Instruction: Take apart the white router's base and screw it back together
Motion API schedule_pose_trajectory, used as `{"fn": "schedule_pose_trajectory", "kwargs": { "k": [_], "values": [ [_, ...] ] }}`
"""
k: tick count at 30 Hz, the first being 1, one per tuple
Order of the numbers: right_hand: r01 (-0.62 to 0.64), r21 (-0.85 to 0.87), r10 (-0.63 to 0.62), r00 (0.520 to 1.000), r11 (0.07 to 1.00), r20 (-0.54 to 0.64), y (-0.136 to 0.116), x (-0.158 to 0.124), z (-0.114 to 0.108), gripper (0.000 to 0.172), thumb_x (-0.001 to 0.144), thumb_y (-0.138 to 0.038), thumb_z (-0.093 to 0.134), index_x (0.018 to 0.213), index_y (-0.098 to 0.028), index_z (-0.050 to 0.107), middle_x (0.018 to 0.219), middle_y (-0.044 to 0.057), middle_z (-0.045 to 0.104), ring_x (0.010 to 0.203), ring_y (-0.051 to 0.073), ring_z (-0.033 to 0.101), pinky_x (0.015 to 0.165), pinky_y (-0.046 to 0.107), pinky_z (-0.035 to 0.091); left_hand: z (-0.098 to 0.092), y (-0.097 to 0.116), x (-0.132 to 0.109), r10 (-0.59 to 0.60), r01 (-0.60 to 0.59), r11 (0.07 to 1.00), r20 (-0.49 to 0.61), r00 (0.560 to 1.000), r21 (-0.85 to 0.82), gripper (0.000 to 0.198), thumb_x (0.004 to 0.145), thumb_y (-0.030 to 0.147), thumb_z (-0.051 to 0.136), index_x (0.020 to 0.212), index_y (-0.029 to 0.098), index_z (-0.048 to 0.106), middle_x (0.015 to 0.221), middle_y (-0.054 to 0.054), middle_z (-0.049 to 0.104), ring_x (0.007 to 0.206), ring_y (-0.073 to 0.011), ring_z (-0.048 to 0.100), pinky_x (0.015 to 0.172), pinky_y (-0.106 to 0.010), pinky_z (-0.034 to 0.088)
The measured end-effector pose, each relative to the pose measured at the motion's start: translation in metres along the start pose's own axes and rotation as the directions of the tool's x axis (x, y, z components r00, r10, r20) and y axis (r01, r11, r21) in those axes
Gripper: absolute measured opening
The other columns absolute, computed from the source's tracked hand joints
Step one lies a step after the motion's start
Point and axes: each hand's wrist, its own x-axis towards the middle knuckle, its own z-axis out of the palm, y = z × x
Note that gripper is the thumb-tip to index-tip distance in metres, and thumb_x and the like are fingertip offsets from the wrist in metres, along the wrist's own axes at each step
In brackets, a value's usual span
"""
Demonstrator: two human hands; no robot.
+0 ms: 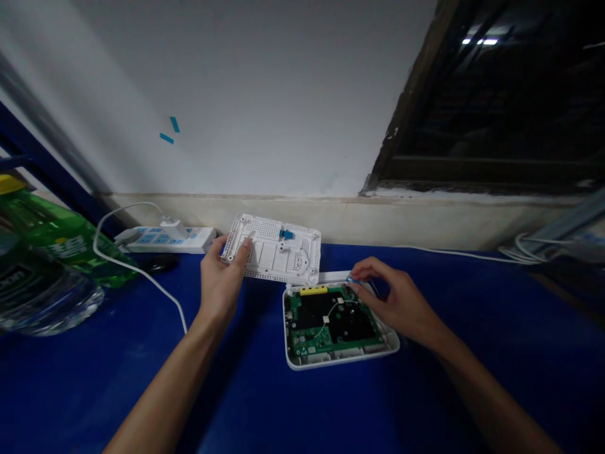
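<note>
My left hand (224, 274) grips the left edge of a white perforated plastic cover (271, 255), thumb on its inner face. A blue connector (286, 234) sits near the cover's upper middle. Below and to the right lies an open white casing (343, 362) with a green and black circuit board (331, 318) inside. A yellow part (313, 291) runs along the board's top edge, and a thin white wire curves across it. Above the casing's upper right corner, my right hand (390, 293) pinches a small blue piece (352, 280) between thumb and fingers.
On the blue table (246, 403), a white power strip (163, 239) with a plugged-in white cable lies at the left by the wall. Green (61, 233) and clear (42, 290) bottles stand far left, near a black object (161, 263). A white cable (472, 255) runs at the right rear.
</note>
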Motion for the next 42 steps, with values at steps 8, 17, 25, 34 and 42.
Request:
{"fn": "schedule_pose_trajectory", "kwargs": {
  "k": [8, 17, 25, 34, 42],
  "values": [
    [-0.218, 0.638, 0.341, 0.937, 0.738, -0.074, -0.008, 0.002, -0.009, 0.055, 0.090, -0.055, 0.065, 0.138, -0.029, 0.053, 0.109, 0.007, 0.077, 0.093, 0.024, 0.075, 0.084, 0.042, 0.061, 0.064, 0.008, -0.058, -0.152, 0.207, 0.954, 0.243, 0.958, -0.218, 0.050, 0.085, 0.039, 0.078, 0.126, 0.024, 0.054, 0.117, -0.008, 0.073, 0.103, -0.0262, 0.072, 0.088, -0.042, 0.060],
    [-0.428, 0.442, 0.610, 0.636, 0.788, -0.472, 0.084, -0.011, -0.064, 0.051, 0.084, -0.050, 0.059, 0.124, -0.018, 0.065, 0.084, 0.007, 0.075, 0.075, 0.024, 0.071, 0.063, 0.034, 0.056, 0.090, 0.015, -0.114, 0.037, -0.641, 0.640, 0.816, 0.576, 0.424, 0.094, 0.087, 0.071, 0.061, 0.161, 0.025, 0.026, 0.161, -0.013, 0.040, 0.152, -0.0420, 0.025, 0.118, -0.066, 0.031],
    [-0.763, 0.022, 0.602, 0.492, 0.646, -0.628, 0.132, -0.044, -0.105, 0.029, 0.085, -0.023, 0.054, 0.106, -0.016, 0.073, 0.086, 0.013, 0.073, 0.090, 0.031, 0.069, 0.085, 0.042, 0.051, 0.099, -0.030, -0.120, -0.009, -0.839, 0.295, 0.879, 0.476, 0.458, 0.111, 0.078, 0.090, 0.049, 0.164, 0.026, 0.019, 0.167, -0.016, 0.026, 0.152, -0.0477, 0.017, 0.120, -0.072, 0.014],
    [-0.782, -0.332, 0.468, 0.593, 0.527, -0.655, 0.106, -0.042, -0.082, 0.035, 0.088, -0.022, 0.056, 0.118, -0.010, 0.069, 0.118, 0.027, 0.063, 0.117, 0.043, 0.057, 0.092, 0.052, 0.046, 0.099, -0.025, -0.087, 0.034, -0.886, 0.314, 0.928, 0.370, 0.341, 0.120, 0.074, 0.094, 0.048, 0.164, 0.021, 0.014, 0.167, -0.019, 0.023, 0.154, -0.0414, 0.018, 0.123, -0.063, 0.018],
    [-0.318, -0.302, 0.281, 0.946, 0.899, -0.160, 0.033, -0.029, -0.068, 0.008, 0.089, -0.032, 0.061, 0.088, -0.024, 0.061, 0.070, 0.001, 0.067, 0.064, 0.019, 0.063, 0.063, 0.030, 0.043, 0.056, -0.005, -0.066, 0.071, -0.865, 0.403, 0.932, 0.356, 0.300, 0.084, 0.077, 0.074, 0.070, 0.145, 0.027, 0.054, 0.155, -0.013, 0.047, 0.149, -0.0449, 0.028, 0.117, -0.070, 0.028]
  ]
}}
